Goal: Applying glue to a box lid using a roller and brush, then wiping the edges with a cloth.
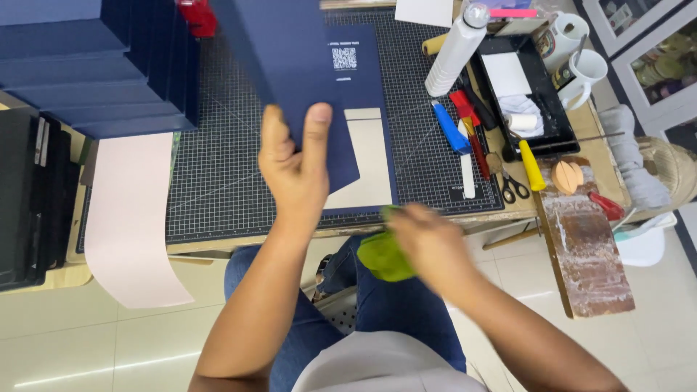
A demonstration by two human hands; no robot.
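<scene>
One navy board [305,80] pinched in left hand [294,170]; right hand [428,243] clutching green cloth [381,258], blurred.

Navy cover [290,65] in left hand [294,170]: matt card or cloth-faced board, smooth. Green cloth [381,258] in right hand [428,243]: soft, matt. Cutting mat [218,174]: dark rubbery plastic, matt, white grid. Pale pink sheet [131,218]: smooth paper. White mugs [581,69]: glossy ceramic. Black tray [548,101]: plastic, slight sheen. Board [588,247]: rough wood, crusted white residue. Floor [109,341]: glossy tile.
</scene>
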